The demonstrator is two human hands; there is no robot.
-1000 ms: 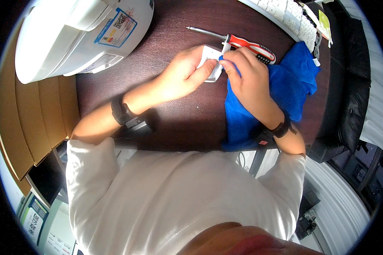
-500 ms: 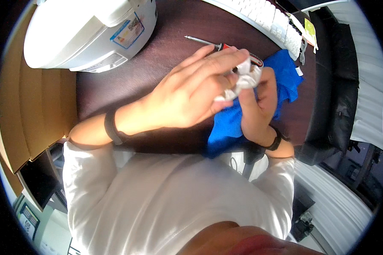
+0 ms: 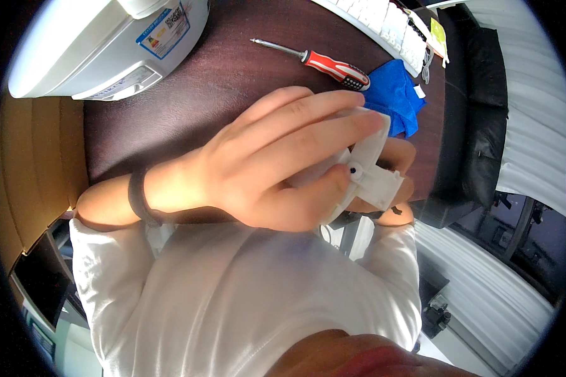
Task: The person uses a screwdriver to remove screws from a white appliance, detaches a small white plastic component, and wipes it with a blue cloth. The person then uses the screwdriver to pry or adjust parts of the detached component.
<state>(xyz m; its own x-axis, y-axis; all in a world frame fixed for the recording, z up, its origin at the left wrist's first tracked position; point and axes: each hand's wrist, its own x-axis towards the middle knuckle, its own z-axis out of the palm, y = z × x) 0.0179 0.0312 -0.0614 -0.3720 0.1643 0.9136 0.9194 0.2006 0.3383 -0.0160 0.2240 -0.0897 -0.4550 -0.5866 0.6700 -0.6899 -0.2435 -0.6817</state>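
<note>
A big dark brown desk point(image 3: 188, 119) fills the middle of the view. At the far left sits a large white machine point(image 3: 88, 44) with a blue sticker. At the far right edge lies a white keyboard point(image 3: 383, 19). A blue cloth point(image 3: 396, 100) is bunched on the desk at the right, and a screwdriver point(image 3: 324, 61) with a red and black handle lies just beyond it, its metal tip pointing left.

Close to the camera, the left hand point(image 3: 277, 163) is lifted up above the desk and looks very big. Its fingers are stretched over a small white plastic part point(image 3: 368, 173) and grip it, with the thumb pressed underneath. The part has a little dark hole near the thumb. The right hand point(image 3: 399, 169) is mostly hidden behind the part. Only some fingers peek out at the right side. They seem to hold the part's far side, but I cannot tell for sure how tight.

To hold it well, I think both hands should keep the part steady and close, with a firm but gentle squeeze, because thin plastic may bend or snap. Keeping it over the desk means it lands softly if it slips.
</note>
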